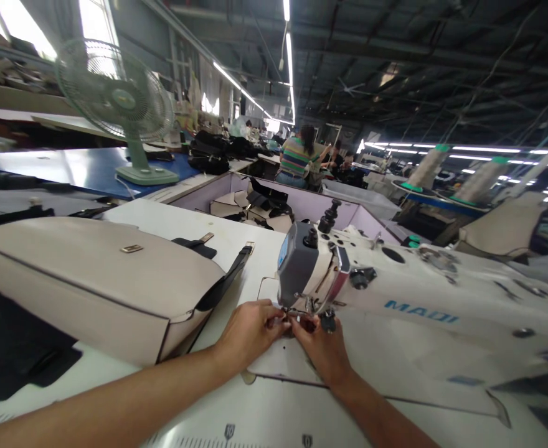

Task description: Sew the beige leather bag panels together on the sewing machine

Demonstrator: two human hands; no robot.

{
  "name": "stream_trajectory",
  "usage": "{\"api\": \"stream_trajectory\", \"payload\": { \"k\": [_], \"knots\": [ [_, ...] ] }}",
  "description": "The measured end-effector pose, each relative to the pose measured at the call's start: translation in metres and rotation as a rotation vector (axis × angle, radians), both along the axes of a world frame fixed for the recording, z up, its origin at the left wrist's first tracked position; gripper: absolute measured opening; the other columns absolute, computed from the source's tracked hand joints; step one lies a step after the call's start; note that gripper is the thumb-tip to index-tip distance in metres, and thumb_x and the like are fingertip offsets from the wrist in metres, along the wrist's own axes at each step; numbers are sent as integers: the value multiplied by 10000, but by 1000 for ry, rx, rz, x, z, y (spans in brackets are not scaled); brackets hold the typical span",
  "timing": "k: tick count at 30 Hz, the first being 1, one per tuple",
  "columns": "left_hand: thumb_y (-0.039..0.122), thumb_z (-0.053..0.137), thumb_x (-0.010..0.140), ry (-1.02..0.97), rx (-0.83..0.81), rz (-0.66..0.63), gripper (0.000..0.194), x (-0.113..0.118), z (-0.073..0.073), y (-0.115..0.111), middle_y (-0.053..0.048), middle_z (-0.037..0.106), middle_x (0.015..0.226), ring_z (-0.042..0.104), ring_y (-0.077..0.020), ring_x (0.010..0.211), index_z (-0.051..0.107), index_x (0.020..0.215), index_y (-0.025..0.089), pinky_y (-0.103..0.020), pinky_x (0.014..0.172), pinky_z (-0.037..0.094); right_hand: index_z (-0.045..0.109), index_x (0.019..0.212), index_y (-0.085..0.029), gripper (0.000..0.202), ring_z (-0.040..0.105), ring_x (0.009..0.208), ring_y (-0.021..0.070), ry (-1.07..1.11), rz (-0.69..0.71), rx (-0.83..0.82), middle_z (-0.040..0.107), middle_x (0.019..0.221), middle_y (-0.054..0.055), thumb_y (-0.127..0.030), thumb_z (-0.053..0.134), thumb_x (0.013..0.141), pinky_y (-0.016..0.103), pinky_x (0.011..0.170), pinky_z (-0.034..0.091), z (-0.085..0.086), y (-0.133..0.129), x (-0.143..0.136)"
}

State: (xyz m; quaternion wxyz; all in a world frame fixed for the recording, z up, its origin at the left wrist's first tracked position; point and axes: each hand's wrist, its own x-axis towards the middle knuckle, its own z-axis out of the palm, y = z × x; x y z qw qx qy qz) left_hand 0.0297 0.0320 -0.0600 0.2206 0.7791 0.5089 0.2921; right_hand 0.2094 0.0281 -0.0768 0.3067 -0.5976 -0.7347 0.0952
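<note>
A white sewing machine (pixel 418 298) lettered MAQI stands on the table, its dark grey head (pixel 297 264) just above my hands. My left hand (pixel 250 326) is closed in a pinch beside the needle area, from the left. My right hand (pixel 323 348) comes in from the right, with thumb and fingers pinched at the same spot under the presser foot. What the fingertips hold is small and mostly hidden. Left of my hands lies a beige bag (pixel 101 267) with black edging, a gold-coloured metal fitting and a black strap (pixel 225 280) with a buckle.
Black material (pixel 17 348) lies under the bag's near side. Behind the machine, a pale lilac bin (pixel 199 194) holds beige and black pieces. A green fan (pixel 136 168) stands on a blue surface at back left. Thread cones (pixel 428 167) rise at the right. A person in a striped shirt (pixel 295 155) stands farther back.
</note>
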Motion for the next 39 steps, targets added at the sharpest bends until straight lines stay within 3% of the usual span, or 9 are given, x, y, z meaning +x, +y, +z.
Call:
{"api": "stream_trajectory", "payload": {
  "k": [4, 7, 12, 16, 19, 24, 26, 30, 39],
  "knots": [
    [348, 628, 861, 157, 72, -55, 229, 0, 12, -8, -23, 667, 987, 646, -182, 804, 682, 1059, 246, -272, 750, 477, 629, 700, -185, 135, 579, 610, 192, 79, -11, 25, 625, 652, 29, -250, 574, 805, 288, 596, 387, 4, -5, 1],
    [315, 679, 815, 307, 100, -113, 231, -5, 29, -21, -81, 679, 1016, 666, -270, 820, 699, 1011, 196, -342, 726, 492, 564, 683, -187, 82, 539, 565, 159, 146, 40, 28, 563, 619, 3, -204, 531, 756, 261, 557, 389, 24, -17, 13],
    [512, 587, 853, 451, 185, -178, 275, -50, 59, -48, -36, 708, 994, 673, -267, 813, 708, 985, 303, -380, 764, 502, 465, 789, -203, 79, 641, 697, 157, 407, 354, -219, 614, 980, 67, -280, 449, 799, 208, 476, 434, 59, -48, 48],
    [626, 564, 815, 480, 575, 8, 441, -108, 69, -51, -26, 655, 1187, 540, -313, 1162, 670, 1112, 317, -497, 1110, 250, 364, 844, -228, 78, 543, 438, 134, 473, 374, -409, 553, 620, -38, -292, 330, 870, 202, 400, 362, 54, -62, 60],
    [631, 590, 786, 429, 598, 97, 457, -128, 68, -54, -33, 645, 1183, 557, -307, 1111, 665, 1118, 327, -480, 1055, 338, 377, 764, -221, 64, 435, 458, 110, 361, 222, -246, 416, 536, -81, -189, 410, 807, 206, 473, 297, 39, -65, 60],
    [466, 515, 889, 199, 300, 3, 299, -78, 59, -65, -37, 660, 1036, 619, -232, 918, 696, 1071, 312, -329, 829, 489, 417, 769, -212, 134, 441, 538, 129, 230, 111, -131, 444, 584, -61, -78, 424, 773, 236, 545, 260, 27, -69, 44],
    [365, 538, 881, 110, 120, -18, 270, -43, 52, -57, -39, 678, 976, 633, -211, 812, 708, 1064, 263, -311, 777, 484, 433, 766, -209, 151, 468, 554, 135, 195, 97, -123, 470, 594, -54, -59, 443, 757, 235, 552, 265, 28, -69, 37],
    [246, 575, 856, 40, 49, 32, 191, 6, 32, -24, -38, 706, 849, 643, -181, 731, 730, 946, 181, -270, 693, 473, 447, 741, -208, 158, 494, 566, 139, 148, 73, -125, 490, 592, -49, -51, 468, 744, 222, 540, 276, 29, -67, 34],
    [317, 570, 892, 13, 190, 144, 226, 16, 6, -3, -22, 634, 784, 579, -155, 708, 643, 767, 143, -299, 715, 436, 483, 756, -198, 175, 519, 550, 115, 152, 126, -160, 533, 590, -58, -24, 459, 750, 189, 536, 316, 26, -75, 40]
  ]
}}
